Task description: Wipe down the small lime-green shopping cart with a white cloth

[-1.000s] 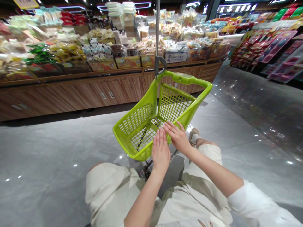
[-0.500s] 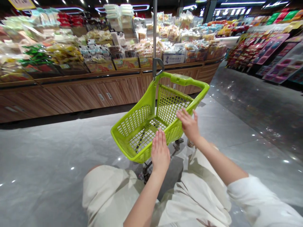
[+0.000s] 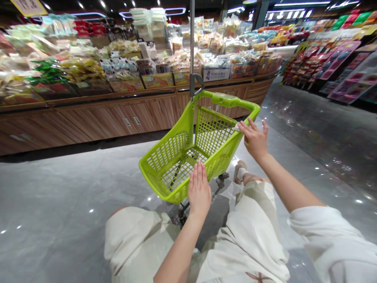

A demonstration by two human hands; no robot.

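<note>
A lime-green plastic basket trolley (image 3: 176,151) stands on the floor in front of me, its mesh basket empty. My left hand (image 3: 199,191) lies flat on the near rim, fingers straight and together, palm down. My right hand (image 3: 255,138) is at the right rim just below the green handle bar (image 3: 232,101). Its fingers are stretched and spread, fingertips touching the rim. A small white spot shows at its fingertips; I cannot make out what it is. My knees in cream trousers are bent low behind the trolley.
A grey pole (image 3: 192,47) rises from the trolley's far corner. A long wooden display counter (image 3: 118,114) piled with packaged snacks runs across the back. Shelves of colourful goods (image 3: 332,59) line the right side. Glossy grey floor (image 3: 59,196) surrounds the trolley.
My right hand slid from the near rim beside my left hand up along the right rim toward the handle. My left hand stayed put.
</note>
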